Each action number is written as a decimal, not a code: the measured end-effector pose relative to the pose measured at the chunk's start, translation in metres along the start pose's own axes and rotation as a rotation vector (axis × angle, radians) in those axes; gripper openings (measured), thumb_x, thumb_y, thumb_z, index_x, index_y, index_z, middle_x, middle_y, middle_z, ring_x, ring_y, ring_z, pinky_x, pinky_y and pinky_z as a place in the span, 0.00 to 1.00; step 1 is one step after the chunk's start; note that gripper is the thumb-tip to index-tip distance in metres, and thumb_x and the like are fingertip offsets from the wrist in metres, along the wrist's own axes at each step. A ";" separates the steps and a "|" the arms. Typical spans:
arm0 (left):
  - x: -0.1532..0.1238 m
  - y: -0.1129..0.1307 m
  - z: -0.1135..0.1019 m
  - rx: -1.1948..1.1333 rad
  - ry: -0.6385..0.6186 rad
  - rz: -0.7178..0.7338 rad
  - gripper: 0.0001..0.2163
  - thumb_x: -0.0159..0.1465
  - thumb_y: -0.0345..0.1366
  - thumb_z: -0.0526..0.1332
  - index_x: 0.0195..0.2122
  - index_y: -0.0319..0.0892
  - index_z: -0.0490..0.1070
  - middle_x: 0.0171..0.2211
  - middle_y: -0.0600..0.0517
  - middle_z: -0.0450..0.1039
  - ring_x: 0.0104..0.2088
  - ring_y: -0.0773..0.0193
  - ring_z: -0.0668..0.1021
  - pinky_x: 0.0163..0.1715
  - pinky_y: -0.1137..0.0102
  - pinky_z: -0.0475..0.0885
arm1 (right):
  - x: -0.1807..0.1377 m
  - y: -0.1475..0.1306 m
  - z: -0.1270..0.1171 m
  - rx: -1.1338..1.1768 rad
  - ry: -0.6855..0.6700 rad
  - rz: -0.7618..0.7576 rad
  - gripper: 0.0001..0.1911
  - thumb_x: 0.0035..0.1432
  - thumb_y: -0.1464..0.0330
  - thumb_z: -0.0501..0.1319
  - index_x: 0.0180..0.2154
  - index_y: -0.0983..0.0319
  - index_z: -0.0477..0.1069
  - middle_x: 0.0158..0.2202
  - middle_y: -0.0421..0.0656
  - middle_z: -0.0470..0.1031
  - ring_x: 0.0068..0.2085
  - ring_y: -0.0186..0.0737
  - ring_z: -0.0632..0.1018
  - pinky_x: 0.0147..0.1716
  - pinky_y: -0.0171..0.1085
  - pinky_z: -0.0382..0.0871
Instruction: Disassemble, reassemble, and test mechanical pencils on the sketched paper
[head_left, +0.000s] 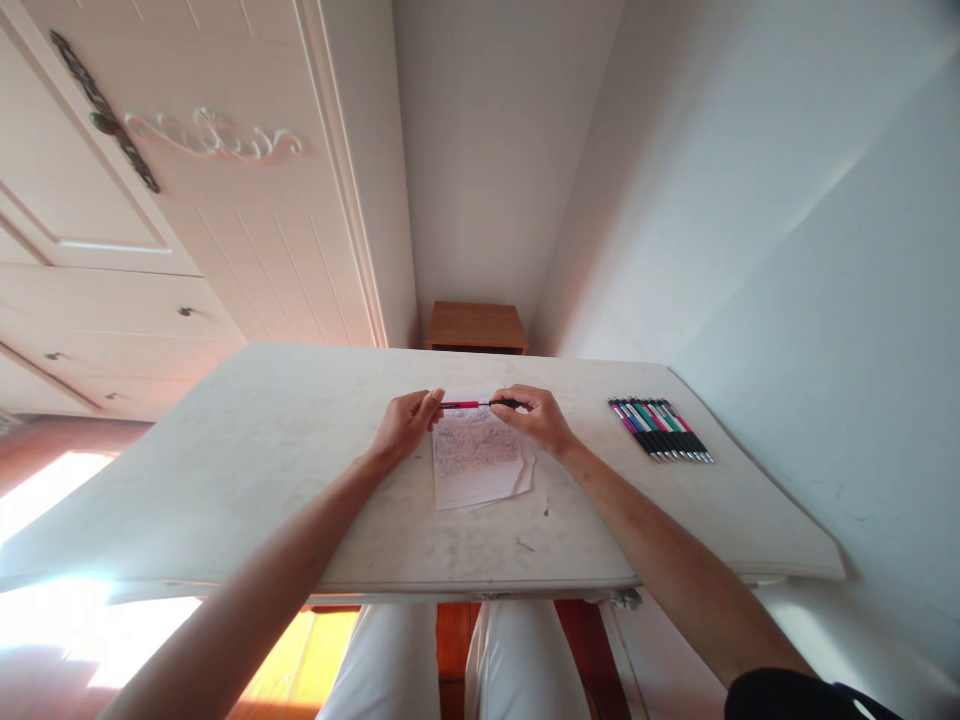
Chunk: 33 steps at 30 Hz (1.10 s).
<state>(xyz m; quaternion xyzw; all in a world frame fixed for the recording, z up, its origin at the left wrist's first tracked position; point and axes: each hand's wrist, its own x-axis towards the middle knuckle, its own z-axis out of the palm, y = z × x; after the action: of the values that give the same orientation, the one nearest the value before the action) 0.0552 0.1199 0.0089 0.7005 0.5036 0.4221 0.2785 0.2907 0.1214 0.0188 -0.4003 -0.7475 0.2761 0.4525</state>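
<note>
My left hand pinches the pink pen barrel, which points to the right above the paper. Opposite it, my right hand has its fingers closed on the black grip section of the pen. A short thin piece, which looks like the refill, shows in the gap between the pink and black parts. Under both hands lies paper covered with dense scribbles, its lower right corner torn or uneven. To the right, several pens with black grips and coloured barrels lie side by side in a row.
The white table has stains and a few dark marks near its front edge. A wall runs along its right side. At the left stands a white cabinet, and behind the table a small wooden stand.
</note>
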 end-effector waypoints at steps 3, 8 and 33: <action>0.002 0.003 -0.008 0.006 0.020 0.022 0.24 0.65 0.54 0.50 0.23 0.40 0.68 0.19 0.52 0.69 0.23 0.66 0.72 0.25 0.73 0.65 | 0.002 0.003 -0.006 0.003 0.013 -0.002 0.09 0.53 0.63 0.63 0.33 0.60 0.78 0.31 0.43 0.77 0.33 0.38 0.75 0.34 0.36 0.68; 0.004 0.004 -0.020 0.015 0.061 0.058 0.21 0.64 0.51 0.51 0.26 0.40 0.69 0.20 0.52 0.70 0.24 0.65 0.73 0.27 0.72 0.66 | 0.006 0.009 -0.019 0.019 0.002 0.049 0.10 0.51 0.62 0.64 0.33 0.61 0.78 0.34 0.44 0.79 0.37 0.41 0.77 0.37 0.38 0.70; 0.008 -0.013 -0.038 0.148 0.037 0.300 0.10 0.62 0.40 0.58 0.35 0.43 0.77 0.35 0.47 0.77 0.36 0.60 0.76 0.38 0.66 0.70 | 0.006 0.031 -0.044 -0.061 -0.197 0.155 0.09 0.47 0.66 0.64 0.31 0.64 0.78 0.31 0.42 0.79 0.33 0.40 0.77 0.35 0.36 0.69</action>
<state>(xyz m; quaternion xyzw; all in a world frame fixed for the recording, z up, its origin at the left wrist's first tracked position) 0.0174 0.1308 0.0198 0.7785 0.4280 0.4336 0.1508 0.3391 0.1454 0.0165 -0.4413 -0.7632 0.3253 0.3419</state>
